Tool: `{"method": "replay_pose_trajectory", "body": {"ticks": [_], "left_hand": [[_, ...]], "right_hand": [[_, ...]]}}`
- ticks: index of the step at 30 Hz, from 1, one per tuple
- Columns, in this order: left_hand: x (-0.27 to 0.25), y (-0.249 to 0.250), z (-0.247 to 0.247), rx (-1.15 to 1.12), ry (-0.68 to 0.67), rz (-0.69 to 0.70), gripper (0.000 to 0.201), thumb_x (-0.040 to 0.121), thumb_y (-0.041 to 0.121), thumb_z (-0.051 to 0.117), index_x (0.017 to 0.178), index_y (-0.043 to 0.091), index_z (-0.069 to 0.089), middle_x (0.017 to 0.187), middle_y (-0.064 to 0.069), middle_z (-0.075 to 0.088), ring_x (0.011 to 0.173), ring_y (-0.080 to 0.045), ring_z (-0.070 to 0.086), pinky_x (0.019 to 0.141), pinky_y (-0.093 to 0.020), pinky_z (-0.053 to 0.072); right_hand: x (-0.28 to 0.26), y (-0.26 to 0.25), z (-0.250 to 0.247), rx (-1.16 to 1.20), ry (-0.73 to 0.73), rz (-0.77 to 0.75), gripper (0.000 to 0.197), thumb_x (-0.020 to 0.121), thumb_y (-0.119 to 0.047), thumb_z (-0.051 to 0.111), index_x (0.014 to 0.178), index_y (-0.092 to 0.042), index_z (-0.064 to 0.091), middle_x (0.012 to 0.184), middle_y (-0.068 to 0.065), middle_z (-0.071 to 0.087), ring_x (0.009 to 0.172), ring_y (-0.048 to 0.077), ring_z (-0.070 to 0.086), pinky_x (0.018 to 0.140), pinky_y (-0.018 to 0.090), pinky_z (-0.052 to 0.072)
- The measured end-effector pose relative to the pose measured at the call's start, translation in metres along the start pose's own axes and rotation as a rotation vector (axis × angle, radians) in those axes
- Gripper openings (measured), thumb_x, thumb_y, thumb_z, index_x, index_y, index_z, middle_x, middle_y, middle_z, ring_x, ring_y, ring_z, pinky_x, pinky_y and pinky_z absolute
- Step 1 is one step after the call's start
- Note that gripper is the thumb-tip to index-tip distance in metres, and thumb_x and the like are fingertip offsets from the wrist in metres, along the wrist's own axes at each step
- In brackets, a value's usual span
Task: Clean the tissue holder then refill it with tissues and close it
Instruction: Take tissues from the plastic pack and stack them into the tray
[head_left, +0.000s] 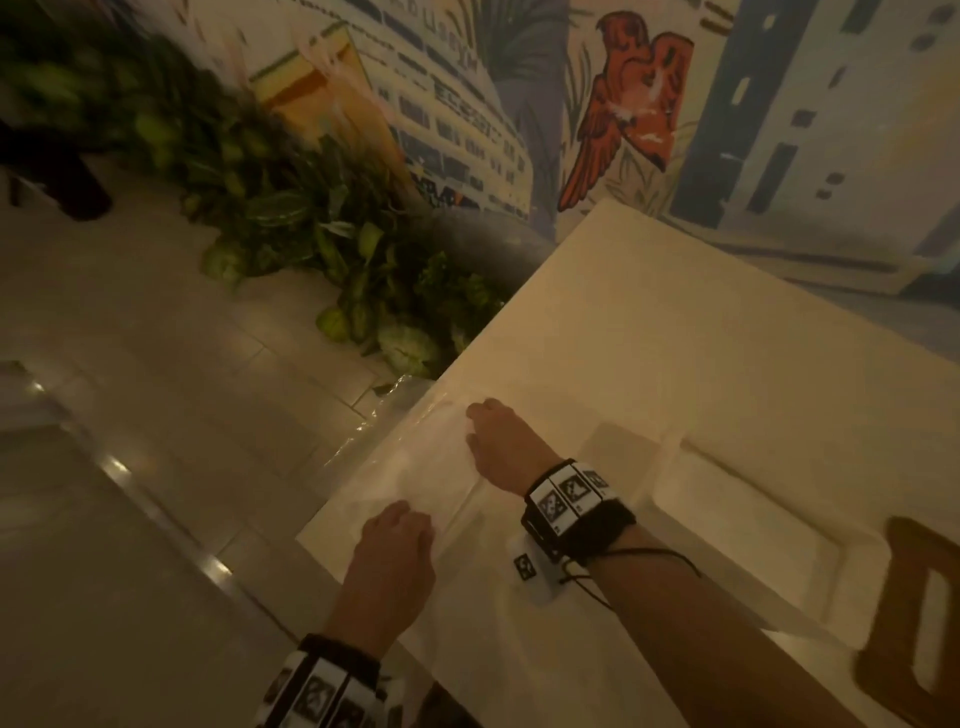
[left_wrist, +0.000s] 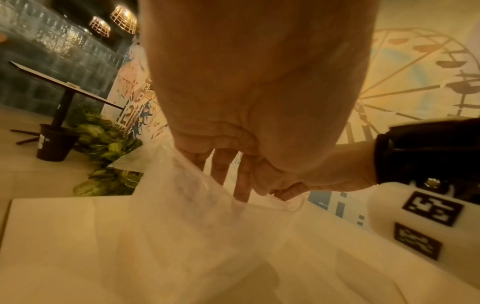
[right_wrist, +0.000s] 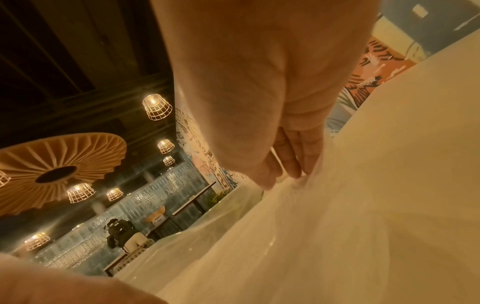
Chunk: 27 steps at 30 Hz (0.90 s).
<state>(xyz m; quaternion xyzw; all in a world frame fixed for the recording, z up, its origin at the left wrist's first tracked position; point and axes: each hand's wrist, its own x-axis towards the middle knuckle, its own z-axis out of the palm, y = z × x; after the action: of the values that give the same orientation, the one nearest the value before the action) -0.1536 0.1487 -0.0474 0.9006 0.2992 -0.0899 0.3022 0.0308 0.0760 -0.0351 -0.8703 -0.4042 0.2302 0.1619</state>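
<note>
Tissue pack in clear wrap (head_left: 410, 467) is lying on the white table (head_left: 675, 332), both hands gripping it: left hand (head_left: 389, 561), right hand (head_left: 498, 447)

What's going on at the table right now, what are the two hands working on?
A person stands at a white table, both hands on a clear plastic pack of white tissues lying near the table's edge. The left hand and the right hand each grip the plastic wrap with curled fingers, apparently opening it or lifting it. A brown wooden piece with a slot, possibly part of the tissue holder, sits at the table's right. No tissues have gone into it yet.
</note>
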Motion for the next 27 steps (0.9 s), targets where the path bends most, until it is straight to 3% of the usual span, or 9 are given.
{"method": "replay_pose_trajectory", "body": {"ticks": [4,8,14,20,25,27], "left_hand": [[-0.003,0.003,-0.005,0.001,-0.028,-0.006,0.027,0.099,0.023,0.040,0.110,0.019,0.064,0.138,-0.004,0.047,0.123,-0.024,0.045,0.104,-0.040,0.040],[-0.004,0.003,-0.007,-0.002,-0.094,-0.038,0.030,0.100,0.027,0.035,0.115,0.023,0.060,0.146,-0.004,0.040,0.131,-0.026,0.038,0.108,-0.044,0.036],[-0.001,0.007,-0.010,0.024,-0.137,-0.063,0.031,0.099,0.033,0.040,0.123,0.023,0.057,0.150,-0.003,0.035,0.136,-0.026,0.031,0.111,-0.043,0.034],[0.000,0.007,-0.010,0.064,-0.164,-0.058,0.034,0.098,0.035,0.043,0.127,0.022,0.055,0.150,-0.003,0.034,0.137,-0.027,0.029,0.112,-0.041,0.032],[0.003,0.003,-0.016,-0.026,-0.127,-0.058,0.034,0.094,0.037,0.053,0.123,0.020,0.059,0.143,-0.002,0.046,0.131,-0.021,0.042,0.110,-0.034,0.033],[0.006,0.003,-0.023,-0.104,-0.055,-0.078,0.037,0.089,0.038,0.061,0.122,0.023,0.059,0.134,0.002,0.055,0.120,-0.017,0.051,0.104,-0.033,0.040]], "right_hand": [[0.014,-0.005,0.004,-0.077,-0.029,0.046,0.036,0.098,-0.017,0.046,0.131,-0.003,0.044,0.134,0.015,0.047,0.124,0.029,0.046,0.104,0.036,0.037],[0.021,-0.009,0.008,-0.100,0.005,0.060,0.043,0.095,-0.017,0.052,0.134,-0.003,0.040,0.134,0.015,0.049,0.123,0.029,0.048,0.105,0.037,0.038],[0.012,-0.018,0.009,-0.045,0.172,0.095,0.045,0.090,-0.006,0.055,0.132,-0.010,0.040,0.124,0.011,0.050,0.108,0.026,0.054,0.091,0.035,0.049],[0.001,-0.020,0.008,0.219,0.233,0.115,0.045,0.089,-0.004,0.055,0.132,-0.015,0.045,0.122,0.006,0.054,0.106,0.022,0.056,0.092,0.033,0.050],[-0.010,-0.020,0.003,0.413,0.241,0.099,0.041,0.086,-0.005,0.063,0.125,-0.016,0.055,0.111,0.001,0.060,0.095,0.012,0.056,0.089,0.028,0.052],[-0.017,-0.020,0.003,0.405,0.260,0.037,0.040,0.085,-0.006,0.065,0.123,-0.017,0.057,0.108,-0.001,0.061,0.091,0.009,0.056,0.085,0.023,0.052]]}}
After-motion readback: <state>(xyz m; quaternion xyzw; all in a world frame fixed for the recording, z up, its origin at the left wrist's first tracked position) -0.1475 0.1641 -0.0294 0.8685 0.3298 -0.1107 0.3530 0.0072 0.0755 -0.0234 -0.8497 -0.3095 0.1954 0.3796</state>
